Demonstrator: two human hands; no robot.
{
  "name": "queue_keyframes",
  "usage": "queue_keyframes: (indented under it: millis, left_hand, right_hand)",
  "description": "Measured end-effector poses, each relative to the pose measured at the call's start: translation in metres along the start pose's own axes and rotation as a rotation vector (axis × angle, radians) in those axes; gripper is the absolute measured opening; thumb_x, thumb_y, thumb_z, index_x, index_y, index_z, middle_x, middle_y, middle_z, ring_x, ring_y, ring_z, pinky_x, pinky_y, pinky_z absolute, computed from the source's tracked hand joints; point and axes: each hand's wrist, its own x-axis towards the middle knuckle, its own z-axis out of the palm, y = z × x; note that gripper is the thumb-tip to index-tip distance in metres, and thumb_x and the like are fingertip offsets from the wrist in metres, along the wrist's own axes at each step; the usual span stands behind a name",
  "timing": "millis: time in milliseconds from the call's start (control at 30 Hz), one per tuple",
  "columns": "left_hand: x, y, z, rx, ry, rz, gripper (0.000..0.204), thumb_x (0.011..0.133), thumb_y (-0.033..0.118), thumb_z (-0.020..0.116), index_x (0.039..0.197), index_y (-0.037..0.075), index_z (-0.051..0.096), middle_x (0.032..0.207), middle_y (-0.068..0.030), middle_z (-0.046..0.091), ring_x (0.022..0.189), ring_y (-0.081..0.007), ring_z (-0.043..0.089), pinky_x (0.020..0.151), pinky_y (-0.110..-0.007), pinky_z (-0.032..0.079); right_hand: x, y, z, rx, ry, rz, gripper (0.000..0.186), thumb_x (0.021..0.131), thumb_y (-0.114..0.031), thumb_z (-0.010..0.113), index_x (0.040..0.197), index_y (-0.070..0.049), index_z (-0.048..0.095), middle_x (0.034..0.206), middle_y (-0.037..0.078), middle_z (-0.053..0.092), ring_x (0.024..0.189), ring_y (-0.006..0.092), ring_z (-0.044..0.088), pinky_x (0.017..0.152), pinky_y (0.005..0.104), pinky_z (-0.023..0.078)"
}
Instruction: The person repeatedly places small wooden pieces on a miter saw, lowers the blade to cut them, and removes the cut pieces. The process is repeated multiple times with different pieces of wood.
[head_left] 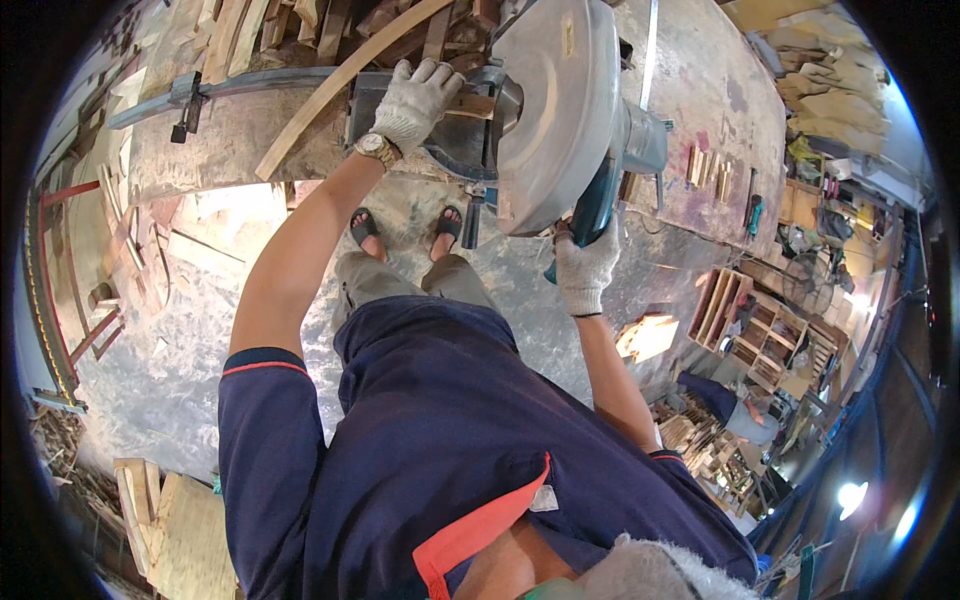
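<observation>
A miter saw with a large grey blade guard (555, 110) stands on the worktable. My right hand (588, 262), in a pale knitted glove, is closed around its dark teal handle (598, 208). To the left of the guard, my gloved left hand (412, 105) lies over the saw's base, with its fingers bent across a short wood piece (470, 105). The end of that piece shows between the hand and the blade area; the rest is hidden under the glove. Just left of this hand, a long wooden strip (340, 82) runs diagonally past the saw.
A metal rail with a clamp stop (186, 92) extends left from the saw. Wood offcuts (300, 25) pile up behind it. Small wood blocks (708, 172) and a teal-handled tool (754, 212) lie on the table's right side. Wooden crates (768, 340) and another person (735, 410) are farther right.
</observation>
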Motion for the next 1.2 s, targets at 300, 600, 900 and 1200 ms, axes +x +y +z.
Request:
queue_keyframes:
  millis: [300,600,900,1200]
  left_hand:
    - [0.001,-0.001,-0.008,-0.013,-0.106,0.003,0.059,0.085,0.026,0.077,0.137,0.013,0.053,0.135,-0.005,0.056,0.13,-0.0236,0.049,0.108,-0.05,0.039]
    - [0.001,0.001,-0.006,0.043,-0.041,0.005,0.052,0.088,0.021,0.07,0.137,0.013,0.055,0.134,-0.0063,0.058,0.129,-0.0252,0.051,0.106,-0.049,0.039]
    - [-0.035,0.025,0.008,0.015,0.105,-0.088,0.046,0.084,0.032,0.074,0.124,0.011,0.063,0.125,-0.0122,0.058,0.12,-0.0324,0.053,0.101,-0.051,0.04]
    - [-0.103,0.07,0.012,-0.168,0.158,-0.443,0.044,0.083,0.033,0.075,0.116,0.007,0.062,0.122,-0.0171,0.057,0.121,-0.0383,0.053,0.097,-0.057,0.042]
  right_hand:
    - [-0.003,0.035,0.027,0.035,0.049,-0.027,0.047,0.073,-0.012,0.072,0.116,0.002,0.06,0.085,0.017,0.07,0.075,0.0328,0.07,0.072,0.0411,0.055]
    - [-0.004,0.015,0.026,0.066,0.028,-0.061,0.033,0.075,-0.01,0.069,0.105,0.0,0.059,0.08,0.012,0.067,0.069,0.0256,0.065,0.068,0.0378,0.053]
    - [0.073,-0.103,-0.116,0.013,-0.224,-0.428,0.03,0.091,-0.02,0.065,0.114,-0.001,0.059,0.087,0.014,0.066,0.072,0.0217,0.066,0.065,0.0378,0.053]
    - [0.164,-0.058,-0.057,1.121,-0.323,-0.312,0.031,0.097,-0.029,0.063,0.112,-0.002,0.065,0.091,0.014,0.072,0.068,0.0182,0.068,0.06,0.0327,0.055]
